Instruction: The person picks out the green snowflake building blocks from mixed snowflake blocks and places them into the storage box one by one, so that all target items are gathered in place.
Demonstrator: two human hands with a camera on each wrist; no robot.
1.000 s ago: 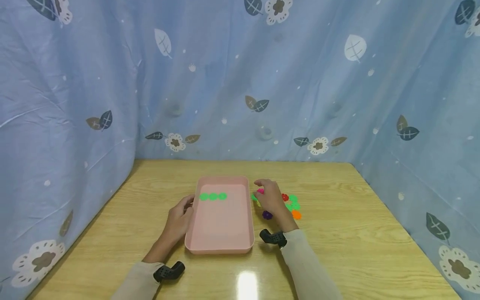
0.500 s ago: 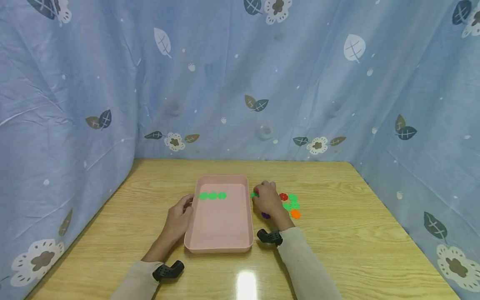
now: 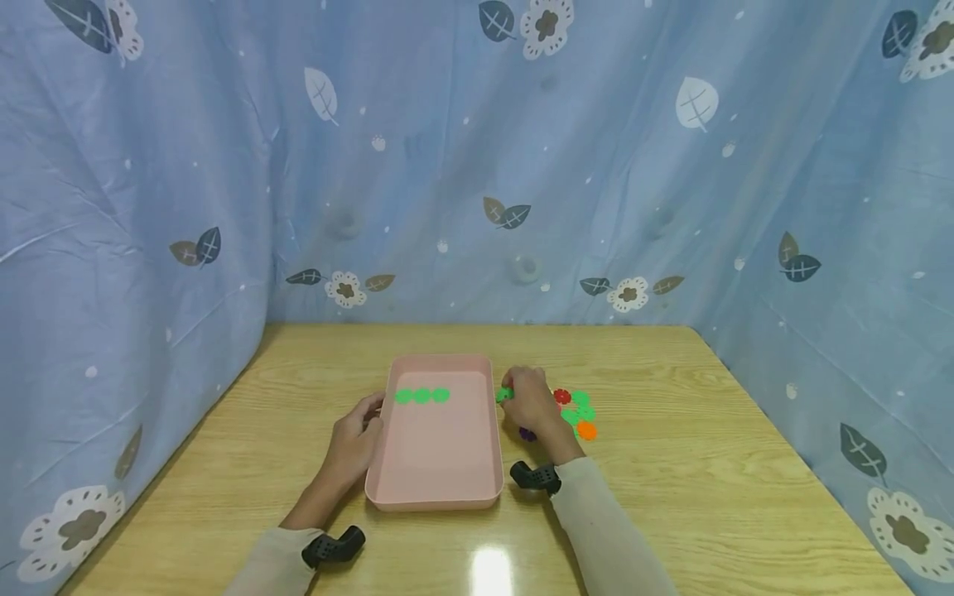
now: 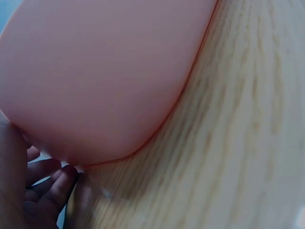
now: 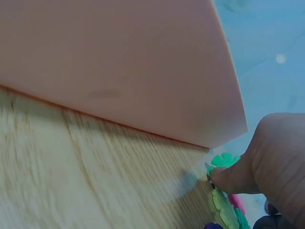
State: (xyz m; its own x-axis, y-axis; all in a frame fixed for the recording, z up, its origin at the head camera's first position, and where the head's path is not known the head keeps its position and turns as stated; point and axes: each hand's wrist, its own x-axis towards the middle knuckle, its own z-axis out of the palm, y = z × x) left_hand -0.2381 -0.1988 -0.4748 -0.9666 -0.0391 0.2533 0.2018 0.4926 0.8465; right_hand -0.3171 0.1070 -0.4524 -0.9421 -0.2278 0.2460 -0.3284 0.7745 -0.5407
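Note:
A pink rectangular tray [image 3: 436, 447] lies on the table, with a row of three green flower-shaped plastic discs [image 3: 422, 396] near its far end. My left hand [image 3: 354, 439] holds the tray's left side; in the left wrist view its thumb [image 4: 10, 167] is at the rim and its curled fingers [image 4: 50, 186] are by the lower edge. Just right of the tray, my right hand [image 3: 532, 406] pinches a green flower-shaped disc [image 3: 503, 395]. The right wrist view shows the thumb [image 5: 228, 180] pressed on that green disc [image 5: 225, 160]; the other fingertips are hidden.
Loose discs lie around my right hand: a red one [image 3: 562, 396], several green ones [image 3: 580, 399], an orange one [image 3: 587, 430] and a purple one [image 3: 527, 434]. In the right wrist view, yellow-green [image 5: 223, 210] and pink [image 5: 237, 202] discs show below the thumb. A blue patterned curtain [image 3: 447, 165] surrounds the table.
My right hand has lowered and closed its fingers on the green disc beside the tray, and that disc now stands tilted. The left hand and tray have kept their places.

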